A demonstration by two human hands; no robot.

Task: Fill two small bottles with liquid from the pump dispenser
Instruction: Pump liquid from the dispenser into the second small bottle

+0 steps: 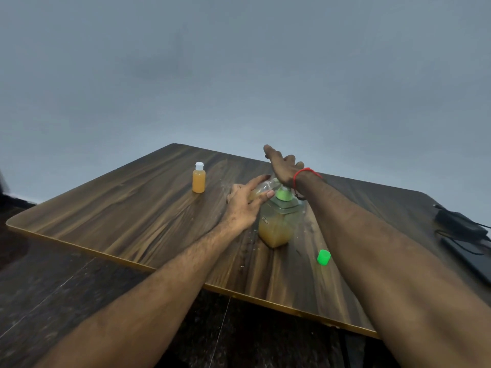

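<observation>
Green cap [324, 257] lies loose; left fingers [261, 181] pinch small bottle [261, 191], right hand [283, 168] spread on pump dispenser [279, 224], label seemingly unreadable.

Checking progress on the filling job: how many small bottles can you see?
2. One capped, filled small bottle stands alone at the table's far left. The other small bottle is held tilted by the left hand at the pump dispenser.

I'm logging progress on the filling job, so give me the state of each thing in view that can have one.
capped bottle: upright, white cap on, full of orange liquid.
second bottle: uncapped, tilted at the pump, partly filled, held by left hand.
pump dispenser: upright, about half full.
right hand: flat, pressing down on the pump head.
green cap: off, lying loose on the table.
</observation>
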